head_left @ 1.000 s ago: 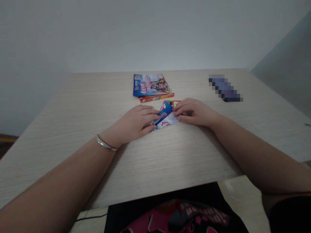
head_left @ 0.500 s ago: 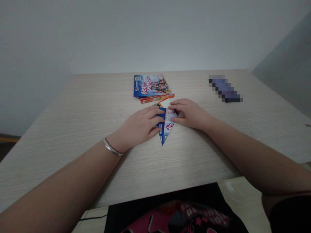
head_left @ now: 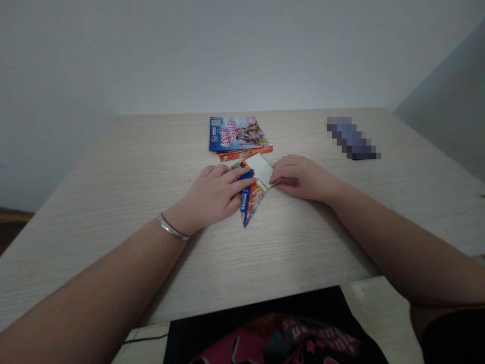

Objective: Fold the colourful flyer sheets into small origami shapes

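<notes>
A printed sheet of paper (head_left: 258, 191), folded to a point at its near end, lies on the table in front of me. Its left flap is blue with white lettering; white and orange show on the inside at the right. My left hand (head_left: 214, 194) rests on the blue flap with its fingers stretched out and slightly apart, pressing the paper down. At the paper's right edge, my right hand (head_left: 299, 177) pinches the lifted right flap between thumb and fingers. The thumb is partly hidden.
Just behind the paper lies a small stack of printed leaflets (head_left: 238, 134), blue on top with orange edges below. A pixelated dark flat object (head_left: 354, 139) lies at the far right. The light wooden table (head_left: 125, 162) meets a wall at the back.
My right hand has drawn the right flap outward and up, uncovering the white and orange inside. The paper's near point has shifted slightly left, and my left hand has moved slightly left too.
</notes>
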